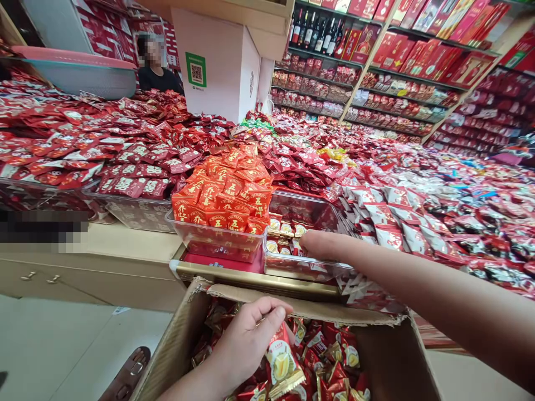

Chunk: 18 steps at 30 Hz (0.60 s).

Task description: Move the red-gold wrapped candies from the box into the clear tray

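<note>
My left hand is closed around a red and gold wrapped candy with a pale yellow fruit picture on it. It is over an open cardboard box holding many similar wrapped candies. My right hand reaches into a clear plastic bin on the counter edge. Its fingers are largely hidden, so I cannot tell whether they grip anything. Rows of small red and gold packets lie in that bin, beside the hand.
Left of that bin, another clear bin is heaped with orange-red packets. White and red packets are piled on the right. A pink and blue basin and a person are behind. Shelves line the back wall.
</note>
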### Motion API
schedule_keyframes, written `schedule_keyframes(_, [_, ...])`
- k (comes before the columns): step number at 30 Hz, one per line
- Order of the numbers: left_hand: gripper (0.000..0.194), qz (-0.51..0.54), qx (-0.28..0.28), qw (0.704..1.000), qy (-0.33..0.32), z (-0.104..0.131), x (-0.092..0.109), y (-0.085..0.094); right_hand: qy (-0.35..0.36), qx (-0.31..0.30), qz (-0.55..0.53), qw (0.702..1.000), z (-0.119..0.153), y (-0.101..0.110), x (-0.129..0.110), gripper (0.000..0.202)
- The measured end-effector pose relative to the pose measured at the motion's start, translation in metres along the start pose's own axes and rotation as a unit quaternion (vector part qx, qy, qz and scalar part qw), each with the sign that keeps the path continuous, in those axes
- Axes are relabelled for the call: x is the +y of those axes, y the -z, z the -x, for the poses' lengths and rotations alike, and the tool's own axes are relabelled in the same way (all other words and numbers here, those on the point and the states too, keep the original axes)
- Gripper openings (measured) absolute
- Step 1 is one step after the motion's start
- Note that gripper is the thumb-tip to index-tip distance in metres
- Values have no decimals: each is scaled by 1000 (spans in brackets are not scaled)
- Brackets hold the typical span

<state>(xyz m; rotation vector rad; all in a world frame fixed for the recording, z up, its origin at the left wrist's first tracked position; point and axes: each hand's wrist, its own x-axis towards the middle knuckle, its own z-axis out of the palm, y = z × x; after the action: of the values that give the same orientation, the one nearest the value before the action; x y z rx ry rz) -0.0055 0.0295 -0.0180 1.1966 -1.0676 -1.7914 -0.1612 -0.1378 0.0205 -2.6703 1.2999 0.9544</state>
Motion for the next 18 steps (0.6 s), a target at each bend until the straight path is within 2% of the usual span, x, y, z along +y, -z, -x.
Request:
schedule_keyframes(3, [22,47,-11,999,1,2,3,3,0,65,-18,998,11,14,2,14])
schedule_keyframes(5, [26,92,-34,995,-7,4,6,5,5,123,-34,992,27,26,-1,20])
schedule_keyframes(7, [33,128,-44,990,-23,4,8,6,33,193,-94,976,51,35,-9,23])
schedule_keyframes(9, [36,145,-32,988,-43,4,10,6,70,239,-199,948,78,38,-22,20])
schedule_keyframes(13, [38,137,-3,988,-75,1,14,2,76,216,-366,902,113,15,-55,15])
schedule_keyframes(18, [33,69,-32,992,-105,0,9,-1,61,218,-500,836,117,-33,-82,23])
